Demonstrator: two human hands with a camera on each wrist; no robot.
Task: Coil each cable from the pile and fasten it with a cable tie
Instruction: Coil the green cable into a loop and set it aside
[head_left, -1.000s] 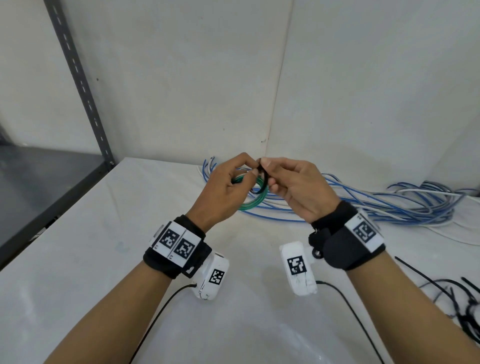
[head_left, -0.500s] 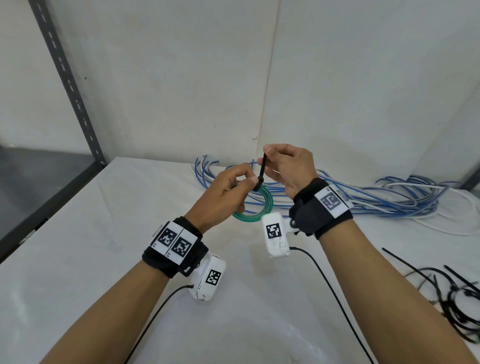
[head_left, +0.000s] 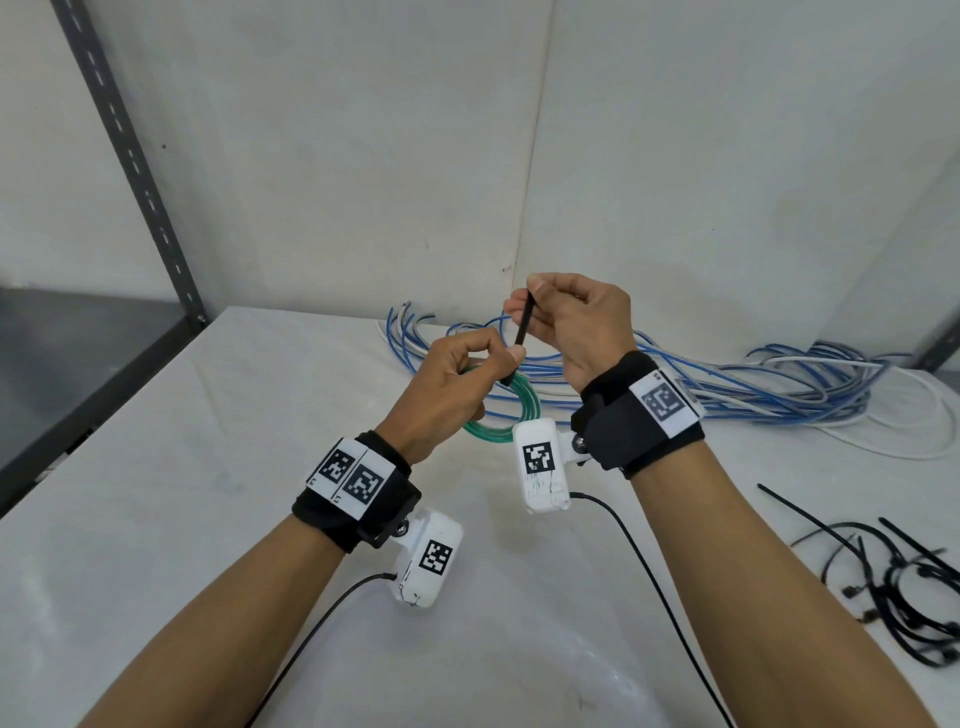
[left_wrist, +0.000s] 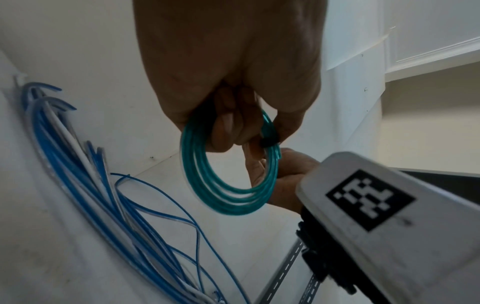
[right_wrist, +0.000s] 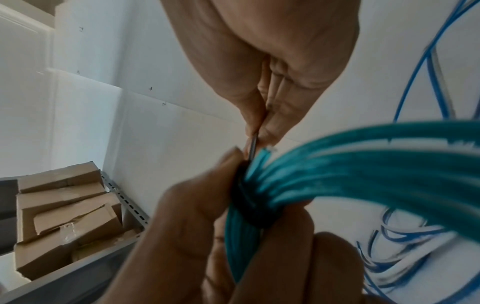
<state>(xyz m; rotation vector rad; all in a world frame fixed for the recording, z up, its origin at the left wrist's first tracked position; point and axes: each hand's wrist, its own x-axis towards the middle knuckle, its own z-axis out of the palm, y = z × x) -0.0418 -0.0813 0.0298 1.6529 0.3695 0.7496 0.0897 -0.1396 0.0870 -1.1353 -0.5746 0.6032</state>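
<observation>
A small green cable coil (head_left: 498, 428) (left_wrist: 228, 185) (right_wrist: 363, 174) hangs above the white table (head_left: 208, 519). My left hand (head_left: 452, 395) (left_wrist: 233, 92) grips the coil at its top, where a black cable tie (head_left: 521, 330) (left_wrist: 267, 142) (right_wrist: 249, 203) wraps the strands. My right hand (head_left: 571, 327) (right_wrist: 265, 115) pinches the tie's free tail between thumb and forefinger, holding it up and away from the coil. A pile of loose blue and white cables (head_left: 727, 389) (left_wrist: 91, 195) lies along the back wall behind both hands.
Several spare black cable ties (head_left: 893, 577) lie at the table's right edge. A grey slotted shelf post (head_left: 140, 171) stands at the left with a dark shelf below. Cardboard boxes (right_wrist: 64, 216) sit on a shelf in the right wrist view.
My right hand has risen above the coil, drawing the tie's tail upward. The left hand keeps hold of the coil, which now hangs lower in view.
</observation>
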